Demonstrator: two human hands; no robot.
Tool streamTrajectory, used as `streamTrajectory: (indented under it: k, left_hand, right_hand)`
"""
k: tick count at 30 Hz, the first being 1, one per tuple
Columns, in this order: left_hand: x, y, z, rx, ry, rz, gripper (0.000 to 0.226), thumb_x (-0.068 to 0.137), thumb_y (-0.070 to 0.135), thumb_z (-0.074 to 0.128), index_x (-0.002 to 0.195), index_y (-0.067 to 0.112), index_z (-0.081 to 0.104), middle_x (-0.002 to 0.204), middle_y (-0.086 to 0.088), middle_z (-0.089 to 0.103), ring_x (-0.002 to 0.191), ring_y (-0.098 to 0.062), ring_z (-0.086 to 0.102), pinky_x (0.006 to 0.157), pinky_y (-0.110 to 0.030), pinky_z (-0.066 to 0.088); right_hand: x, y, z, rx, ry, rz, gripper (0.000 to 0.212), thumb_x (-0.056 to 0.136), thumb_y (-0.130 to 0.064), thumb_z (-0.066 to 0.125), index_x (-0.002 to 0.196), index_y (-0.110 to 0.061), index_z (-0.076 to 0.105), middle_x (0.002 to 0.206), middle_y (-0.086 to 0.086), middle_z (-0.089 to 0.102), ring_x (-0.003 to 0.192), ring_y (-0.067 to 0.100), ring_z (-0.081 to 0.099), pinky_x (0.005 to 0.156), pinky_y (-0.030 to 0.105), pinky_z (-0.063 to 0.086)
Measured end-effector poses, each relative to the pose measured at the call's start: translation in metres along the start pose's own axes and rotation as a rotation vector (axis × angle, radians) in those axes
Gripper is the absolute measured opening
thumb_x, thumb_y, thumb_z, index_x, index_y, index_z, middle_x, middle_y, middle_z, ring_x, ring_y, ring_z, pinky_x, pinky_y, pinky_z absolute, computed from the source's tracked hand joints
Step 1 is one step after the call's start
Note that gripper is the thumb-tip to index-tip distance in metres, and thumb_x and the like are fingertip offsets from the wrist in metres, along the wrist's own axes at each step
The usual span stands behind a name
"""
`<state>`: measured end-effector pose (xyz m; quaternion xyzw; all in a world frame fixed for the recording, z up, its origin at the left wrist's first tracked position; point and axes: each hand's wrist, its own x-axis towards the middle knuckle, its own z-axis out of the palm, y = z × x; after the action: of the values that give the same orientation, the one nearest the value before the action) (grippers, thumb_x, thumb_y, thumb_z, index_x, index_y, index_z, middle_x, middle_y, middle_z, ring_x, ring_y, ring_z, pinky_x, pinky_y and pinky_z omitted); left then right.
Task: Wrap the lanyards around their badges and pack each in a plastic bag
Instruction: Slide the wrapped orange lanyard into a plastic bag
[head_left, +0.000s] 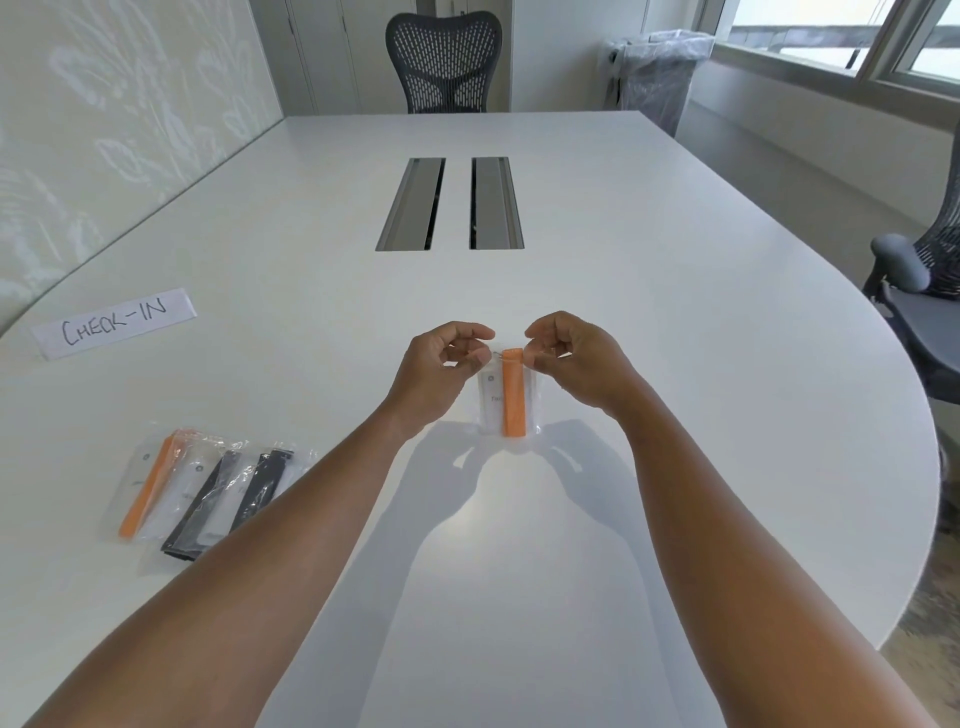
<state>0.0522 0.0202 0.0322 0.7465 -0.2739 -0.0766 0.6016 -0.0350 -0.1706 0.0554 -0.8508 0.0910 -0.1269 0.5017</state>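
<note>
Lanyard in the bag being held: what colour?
Orange lanyard, seen in the head view, inside the clear plastic bag.

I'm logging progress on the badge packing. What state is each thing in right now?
Left hand: pinches the top of the held bag.
Right hand: pinches the same top edge.
Held plastic bag: upright, orange-lanyard badge inside.
Orange lanyard: wrapped round its badge.
Packed bags: three lying flat, overlapping, one orange and two black lanyards.
Check-in sign: flat on the table.
</note>
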Motion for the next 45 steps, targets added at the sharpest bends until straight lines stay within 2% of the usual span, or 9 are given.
streamTrajectory:
  k: [3,7,12,18,25,31,38,41,45]
  left_hand:
    - [0.000,0.000,0.001,-0.037,0.023,-0.004,0.018,0.092,0.015,0.073,0.104,0.028,0.073,0.082,0.018,0.071,0.081,0.001,0.064,0.078,-0.010,0.049]
    - [-0.001,-0.001,0.002,-0.126,0.085,-0.020,0.019,0.089,0.011,0.075,0.100,0.027,0.073,0.080,0.010,0.072,0.082,-0.005,0.068,0.080,-0.017,0.053]
    - [-0.001,-0.005,0.005,-0.149,0.105,-0.038,0.018,0.090,0.007,0.073,0.097,0.024,0.069,0.071,0.016,0.066,0.076,-0.005,0.065,0.080,-0.018,0.053]
    - [0.002,-0.004,0.004,-0.139,0.107,-0.036,0.015,0.093,0.007,0.069,0.096,0.022,0.067,0.086,0.006,0.066,0.080,-0.005,0.062,0.082,-0.020,0.053]
    - [0.004,-0.002,0.006,-0.080,0.074,-0.058,0.019,0.096,0.009,0.066,0.098,0.027,0.064,0.087,0.005,0.064,0.085,-0.010,0.060,0.085,-0.023,0.051]
    - [0.003,-0.004,0.006,-0.120,0.009,-0.134,0.027,0.097,0.018,0.066,0.124,0.021,0.065,0.093,0.008,0.069,0.078,0.006,0.064,0.071,-0.008,0.047]
    - [0.002,-0.011,0.006,-0.122,0.002,-0.202,0.009,0.094,0.028,0.071,0.098,0.023,0.076,0.085,0.018,0.076,0.076,0.009,0.066,0.065,-0.005,0.045]
    - [0.002,-0.012,0.006,-0.109,0.006,-0.207,0.005,0.093,0.027,0.072,0.094,0.024,0.076,0.080,0.020,0.075,0.072,0.011,0.065,0.064,-0.004,0.045]
    - [0.002,-0.009,0.007,-0.066,-0.005,-0.198,0.005,0.093,0.025,0.072,0.092,0.022,0.076,0.076,0.021,0.074,0.069,0.011,0.064,0.063,-0.004,0.044]
  right_hand:
    - [-0.001,-0.002,0.000,-0.033,-0.013,-0.012,0.006,0.089,-0.021,0.073,0.090,-0.027,0.072,0.087,-0.014,0.064,0.074,0.009,0.055,0.055,0.006,0.041]
    - [0.001,-0.002,0.001,-0.124,-0.069,-0.056,0.030,0.090,-0.009,0.070,0.081,-0.038,0.070,0.093,-0.006,0.055,0.067,-0.005,0.053,0.057,0.009,0.044]
    - [0.002,-0.001,0.003,-0.155,-0.088,-0.035,0.035,0.092,-0.006,0.064,0.082,-0.039,0.068,0.084,-0.009,0.056,0.060,-0.005,0.051,0.055,0.017,0.047]
    - [-0.002,-0.004,0.001,-0.023,-0.058,-0.002,0.024,0.090,-0.009,0.065,0.101,-0.029,0.067,0.080,-0.006,0.066,0.060,0.001,0.054,0.050,0.012,0.042]
    - [-0.003,-0.002,0.006,0.014,0.022,0.004,0.017,0.089,-0.005,0.064,0.100,-0.019,0.064,0.088,0.001,0.065,0.073,0.011,0.055,0.056,0.013,0.044]
    - [-0.002,-0.001,0.006,0.025,0.087,-0.019,0.013,0.091,-0.006,0.065,0.102,-0.012,0.063,0.091,0.002,0.063,0.074,0.015,0.051,0.060,0.013,0.043]
    - [0.000,0.000,-0.001,0.075,0.036,0.034,0.017,0.086,-0.009,0.073,0.095,-0.015,0.060,0.092,0.008,0.069,0.071,0.012,0.062,0.067,0.022,0.049]
    - [0.000,0.003,0.001,0.075,0.002,0.076,0.025,0.081,-0.019,0.081,0.098,-0.018,0.063,0.098,0.005,0.072,0.083,0.015,0.066,0.074,0.027,0.053]
    - [-0.001,0.004,0.006,0.074,0.016,0.077,0.027,0.079,-0.017,0.083,0.099,-0.015,0.065,0.085,-0.006,0.074,0.075,0.005,0.065,0.063,0.016,0.048]
